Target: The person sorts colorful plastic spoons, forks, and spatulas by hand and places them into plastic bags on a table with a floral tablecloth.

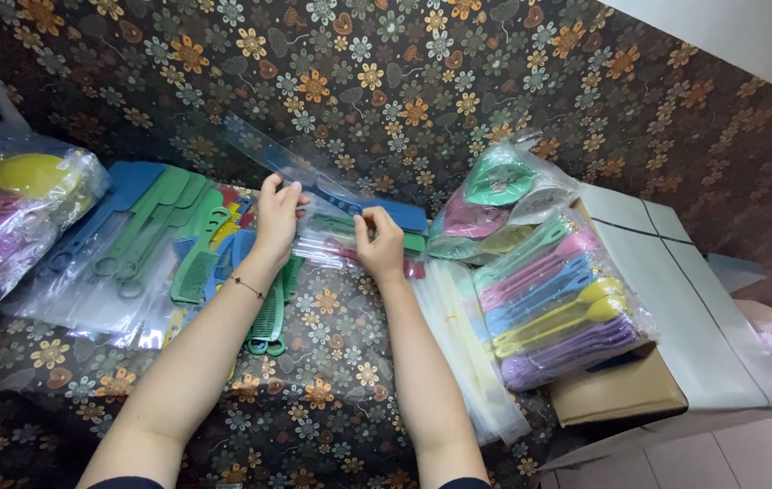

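Observation:
My left hand [275,217] and my right hand [381,243] both pinch a clear plastic sleeve [309,181] that holds a blue comb [384,210]. The sleeve slants up to the left above the flowered cloth. Just under my hands lies a small stack of bagged combs [336,237], green and red ones showing. Loose green and blue combs [194,258] lie beneath my left wrist. A thin bracelet is on my left wrist.
A pile of bagged combs [123,244] spreads at the left, beside a bag of coloured brushes [5,208]. Empty clear sleeves [458,335] lie right of my right arm. A cardboard box [676,335] carries bundled pastel brushes [558,308] and bagged mirrors [495,199].

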